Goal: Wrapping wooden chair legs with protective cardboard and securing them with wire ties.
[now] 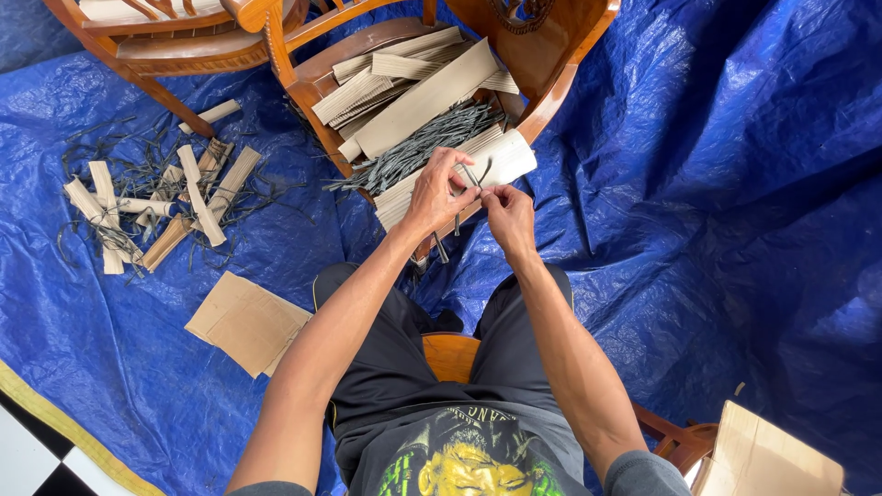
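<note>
Head view, looking down on two bare arms and black shorts. Left hand (pixel 439 191) up in front, fingers pinched tight on a thin dark strip (pixel 471 174). Right hand (pixel 508 213) just beside, thumb and finger also pinching the same strip, both hands nearly touching. More thin strip ends hanging down below the hands, near the knees. Just behind the hands, a wooden chair (pixel 551 87) with a big pile on its seat: a bunch of dark strips (pixel 423 147) lying in the middle, long folded pieces of ribbed brown cardboard (pixel 427 96) above and below them. Hands held over the front edge of that pile. Spread under everything, a blue plastic sheet (pixel 717 184), all wrinkled. Off to the left on the sheet, a messy heap of small cardboard rolls (pixel 152 207) mixed with loose dark strips. Nearer, by the left leg, a flat brown cardboard piece (pixel 243 321). Up in the top left corner, part of a second wooden chair (pixel 175 41). Down in the bottom right corner, another cardboard piece (pixel 767 455) leaning on a wooden arm.
</note>
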